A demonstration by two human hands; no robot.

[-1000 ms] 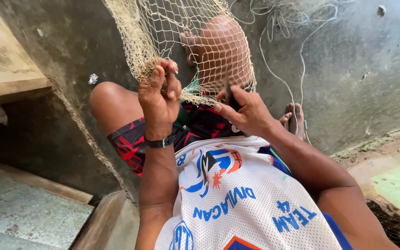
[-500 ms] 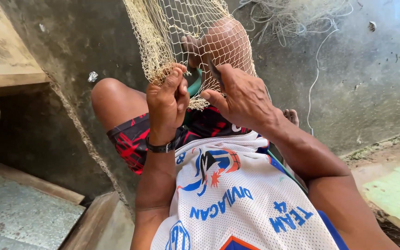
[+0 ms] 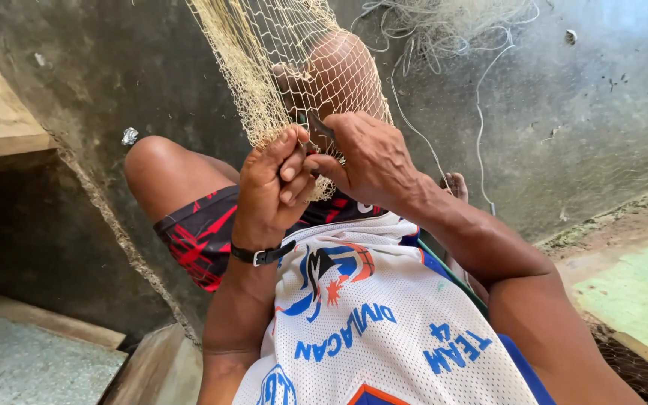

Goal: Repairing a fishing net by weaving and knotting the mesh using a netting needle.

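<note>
One pale fishing net hangs from the top centre of the frame and drapes over one raised knee. Both hands meet at the frame's centre. The left hand is clenched on the net's lower edge; the right hand pinches one small dark netting tool against the mesh. One black wristband circles the left wrist. Loose line lies tangled at upper right.

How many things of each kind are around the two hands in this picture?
Hands: 2, left hand and right hand, both gripping the net
Fishing net: 1, draped over a raised knee
Small dark tool in the right hand: 1
Black wrist strap on the left wrist: 1
Loose white line on the wall: 1 tangle
Total: 6
</note>
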